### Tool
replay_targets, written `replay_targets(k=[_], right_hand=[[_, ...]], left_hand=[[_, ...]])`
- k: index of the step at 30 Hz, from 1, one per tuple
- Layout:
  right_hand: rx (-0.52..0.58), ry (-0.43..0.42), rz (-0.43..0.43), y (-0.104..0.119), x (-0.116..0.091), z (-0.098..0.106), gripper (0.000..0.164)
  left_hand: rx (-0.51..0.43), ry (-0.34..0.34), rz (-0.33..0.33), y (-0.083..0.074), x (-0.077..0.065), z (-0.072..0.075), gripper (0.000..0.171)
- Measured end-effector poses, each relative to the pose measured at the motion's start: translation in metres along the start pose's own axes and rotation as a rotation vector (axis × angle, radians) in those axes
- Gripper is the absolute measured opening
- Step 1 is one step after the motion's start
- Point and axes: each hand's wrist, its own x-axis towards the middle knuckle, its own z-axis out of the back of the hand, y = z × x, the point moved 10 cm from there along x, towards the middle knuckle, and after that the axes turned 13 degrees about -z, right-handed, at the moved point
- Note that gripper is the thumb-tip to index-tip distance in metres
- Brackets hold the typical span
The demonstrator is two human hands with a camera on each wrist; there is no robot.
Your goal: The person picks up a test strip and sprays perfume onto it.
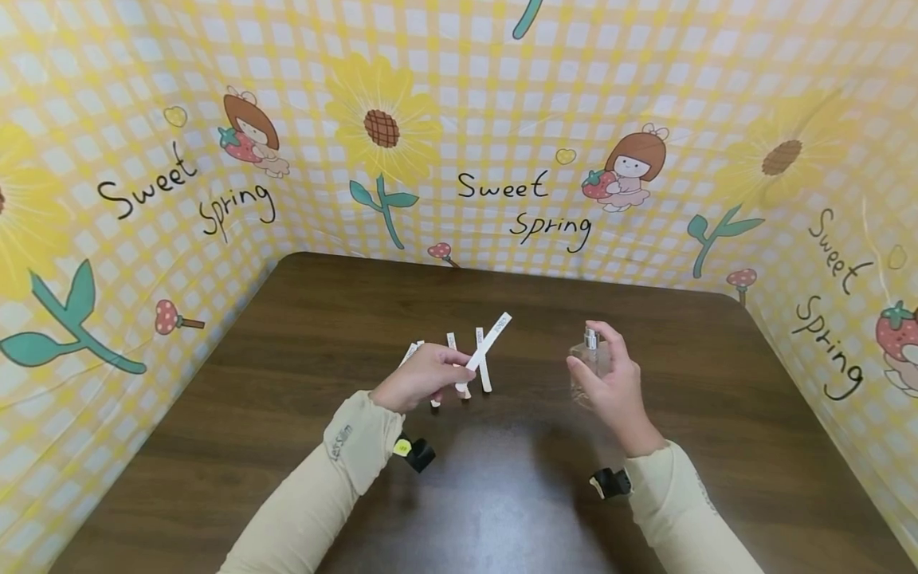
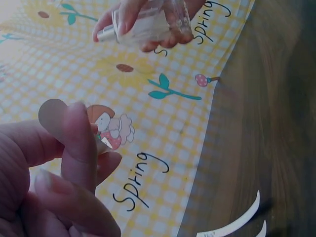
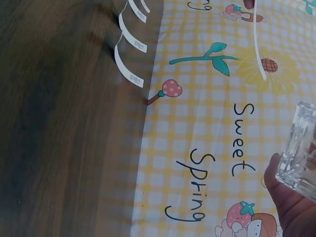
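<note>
In the head view, the left hand (image 1: 430, 375) pinches a white paper strip (image 1: 495, 333) above the table (image 1: 502, 502), near other strips (image 1: 484, 368). The right hand (image 1: 622, 392) grips a glass bottle (image 1: 599, 357), a finger on its top. The left wrist view shows the strip's rounded end between fingers, the bottle apart. The right wrist view shows the bottle's base and curved strips.

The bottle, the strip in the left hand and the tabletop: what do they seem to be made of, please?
Bottle: clear, glossy glass, or perhaps hard plastic; its see-through base has bright edges. Strip: probably paper or card, matte white, thin, with small print. Tabletop: wood or wood-look laminate, brown, grain-streaked, with a soft sheen.
</note>
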Motion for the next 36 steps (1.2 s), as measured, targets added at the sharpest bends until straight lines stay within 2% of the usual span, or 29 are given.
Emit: replay_targets(k=[4, 15, 24, 31, 36], right_hand=[[0.005, -0.020, 0.015, -0.002, 0.001, 0.007, 0.055], [-0.030, -0.054, 0.031, -0.009, 0.000, 0.027, 0.055], [-0.036, -0.103, -0.025, -0.017, 0.001, 0.052, 0.055], [-0.050, -0.146, -0.069, -0.030, -0.004, 0.068, 0.055], [-0.062, -0.172, -0.075, -0.034, -0.007, 0.079, 0.055]], left_hand=[[-0.006, -0.022, 0.007, 0.006, -0.002, 0.010, 0.026], [0.020, -0.123, 0.026, 0.018, -0.015, 0.051, 0.030], [-0.010, -0.203, 0.068, 0.046, -0.031, 0.087, 0.034], [0.052, -0.263, 0.094, 0.064, -0.043, 0.118, 0.042], [0.052, -0.283, 0.127, 0.075, -0.050, 0.137, 0.045]])
